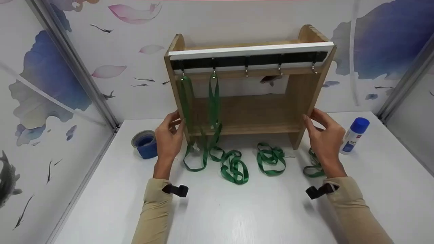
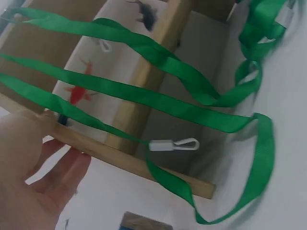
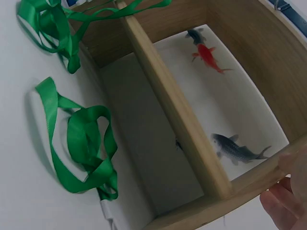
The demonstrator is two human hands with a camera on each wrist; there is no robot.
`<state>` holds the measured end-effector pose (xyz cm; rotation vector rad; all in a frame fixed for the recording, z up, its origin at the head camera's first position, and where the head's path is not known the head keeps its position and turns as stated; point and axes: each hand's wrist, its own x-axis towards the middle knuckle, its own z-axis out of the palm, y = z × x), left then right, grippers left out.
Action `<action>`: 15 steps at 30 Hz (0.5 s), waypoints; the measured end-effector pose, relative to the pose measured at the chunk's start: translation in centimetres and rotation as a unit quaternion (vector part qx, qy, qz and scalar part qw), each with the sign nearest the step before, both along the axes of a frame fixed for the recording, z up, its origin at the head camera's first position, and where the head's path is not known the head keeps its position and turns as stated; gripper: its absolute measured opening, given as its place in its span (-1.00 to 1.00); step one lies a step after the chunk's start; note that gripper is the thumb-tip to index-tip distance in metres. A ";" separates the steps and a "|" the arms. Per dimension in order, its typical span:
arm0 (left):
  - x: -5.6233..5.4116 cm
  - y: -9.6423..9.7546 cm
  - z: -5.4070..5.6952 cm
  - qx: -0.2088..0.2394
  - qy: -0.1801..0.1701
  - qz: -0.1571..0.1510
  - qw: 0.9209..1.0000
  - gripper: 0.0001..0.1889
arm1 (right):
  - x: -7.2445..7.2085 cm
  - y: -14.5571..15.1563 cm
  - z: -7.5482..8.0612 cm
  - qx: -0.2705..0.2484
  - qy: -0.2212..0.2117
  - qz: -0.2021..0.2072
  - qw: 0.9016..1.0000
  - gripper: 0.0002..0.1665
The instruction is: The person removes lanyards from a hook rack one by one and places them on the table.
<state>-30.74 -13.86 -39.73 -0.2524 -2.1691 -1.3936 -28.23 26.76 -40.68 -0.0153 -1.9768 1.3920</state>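
Left hand (image 1: 169, 137): thumb and fingers grip the near edge of the left side panel. Right hand (image 1: 326, 135): grips the right panel likewise.

Principal hazard: uneven force between the two hands could twist or tip the wooden rack (image 1: 303, 89). Tipping could also let a loop slip from its hook. The two hanging lanyards (image 1: 214, 101) trail onto the tabletop (image 1: 237, 213) at the left foot; if the rack is shifted, a tail could be trapped beneath it or pulled taut. The white bottle (image 1: 354, 135) stands just beside the right hand and could be toppled by an outward swing of that wrist.

Position: the rack stands between the hands, both panels in contact with them. Whether its feet bear fully on the tabletop cannot be confirmed. Of five hooks (image 1: 247, 71) along its upper front, the two leftmost carry lanyards; the other three are bare.

Further out: loose lanyards (image 1: 233, 166) lie before the rack, one partly hidden by the right hand. Blue tape (image 1: 145, 147) sits just outside the left hand.
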 end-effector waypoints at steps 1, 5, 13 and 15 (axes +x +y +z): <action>-0.7 0.0 -0.7 0.009 -0.002 0.013 1.000 -0.65 | -0.9 0.8 -0.9 0.023 -0.017 -0.008 1.000 -0.44; -3.3 -0.9 -2.7 0.043 0.028 0.048 0.998 -0.71 | -4.0 3.2 -4.1 0.079 -0.039 -0.031 0.996 -0.46; -1.7 2.0 -0.6 -0.001 0.159 0.061 0.985 -0.77 | -4.2 3.1 -4.6 0.102 -0.038 -0.060 0.992 -0.51; -1.2 3.6 -0.3 -0.040 0.161 0.052 0.985 -0.77 | -4.1 3.0 -4.6 0.100 -0.037 -0.059 0.993 -0.51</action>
